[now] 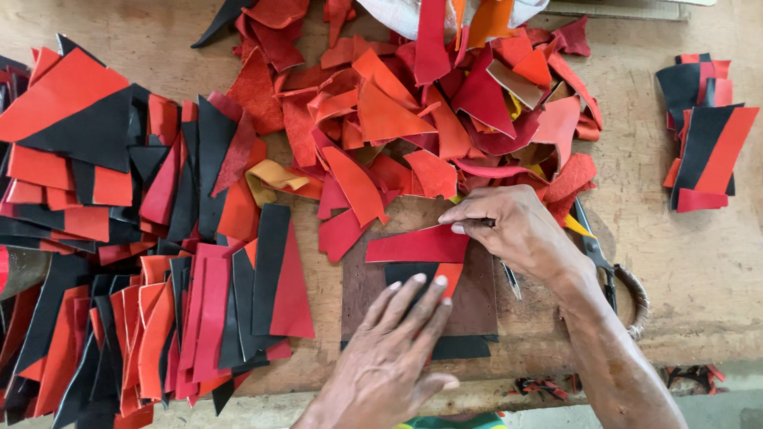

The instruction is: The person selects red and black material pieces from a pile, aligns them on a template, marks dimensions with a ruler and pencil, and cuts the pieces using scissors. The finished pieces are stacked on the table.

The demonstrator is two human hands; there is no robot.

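My right hand (515,230) pinches the right end of a long red leather strip (413,245) that lies across a brown square board (475,306). My left hand (393,353) lies flat, fingers spread, pressing down a black leather piece (409,272) with a red edge on the same board. A thin pointed tool (511,280) pokes out from under my right hand.
A loose heap of red and orange leather scraps (413,103) covers the back of the wooden table (683,262). Joined red-and-black pieces (143,254) spread over the left side. A small stack of the same (703,135) sits at the right. Scissors (604,262) lie beside my right wrist.
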